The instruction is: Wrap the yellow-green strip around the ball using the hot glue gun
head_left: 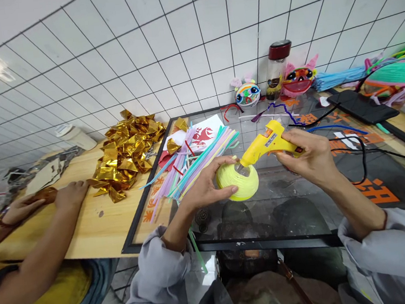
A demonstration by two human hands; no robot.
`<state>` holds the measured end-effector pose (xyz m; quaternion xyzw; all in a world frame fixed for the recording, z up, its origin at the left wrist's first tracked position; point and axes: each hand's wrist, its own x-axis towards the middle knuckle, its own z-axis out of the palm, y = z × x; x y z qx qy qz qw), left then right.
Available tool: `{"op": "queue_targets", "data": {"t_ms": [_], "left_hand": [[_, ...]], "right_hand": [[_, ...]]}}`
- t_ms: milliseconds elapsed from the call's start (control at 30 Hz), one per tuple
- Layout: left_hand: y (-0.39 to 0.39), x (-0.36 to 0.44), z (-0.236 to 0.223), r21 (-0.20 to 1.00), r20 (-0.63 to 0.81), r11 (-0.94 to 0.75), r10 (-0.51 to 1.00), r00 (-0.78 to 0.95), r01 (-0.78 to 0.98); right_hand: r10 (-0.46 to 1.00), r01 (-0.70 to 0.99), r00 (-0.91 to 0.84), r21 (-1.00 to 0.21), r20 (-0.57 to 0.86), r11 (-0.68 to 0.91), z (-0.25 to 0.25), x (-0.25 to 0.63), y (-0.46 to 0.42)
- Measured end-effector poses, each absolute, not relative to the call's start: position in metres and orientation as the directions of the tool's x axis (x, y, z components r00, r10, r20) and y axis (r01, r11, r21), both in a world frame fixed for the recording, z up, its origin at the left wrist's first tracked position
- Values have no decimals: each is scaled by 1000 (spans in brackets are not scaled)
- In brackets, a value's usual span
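Observation:
A yellow paper lantern, small and round, is gripped at its left side by my left hand, thumb across its front. My right hand is wrapped round the handle of a yellow hot glue gun. The gun's nozzle points down and left at the opening in the lantern's top; whether it touches the rim I cannot tell. A bundle of pastel pipe cleaners lies just behind my left hand. The gun's black cord trails off to the right.
On the left, a co-worker's hands are by a heap of folded gold foil. A glass bottle and two decorated lanterns stand along the wall. At the right lie a black phone and more pipe cleaners.

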<state>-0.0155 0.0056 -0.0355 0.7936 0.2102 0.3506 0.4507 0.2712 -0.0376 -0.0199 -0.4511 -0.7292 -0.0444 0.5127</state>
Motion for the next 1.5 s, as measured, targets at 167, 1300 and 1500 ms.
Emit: {"op": "queue_targets", "data": {"t_ms": [167,1300,1500], "left_hand": [[7,-16,-36,843,374,-536,642,669,43],[5,-15,-36,846,378,-531,642,667,33],[4,-15,-35,858,356,-512,660,662,49]], "right_hand": [[567,728,-25,-374,823,575,-24,269,-37],[642,749,26,-440,766,495,-21,269,-38],[628,731,30,-446,777,516,-22,267,-37]]}}
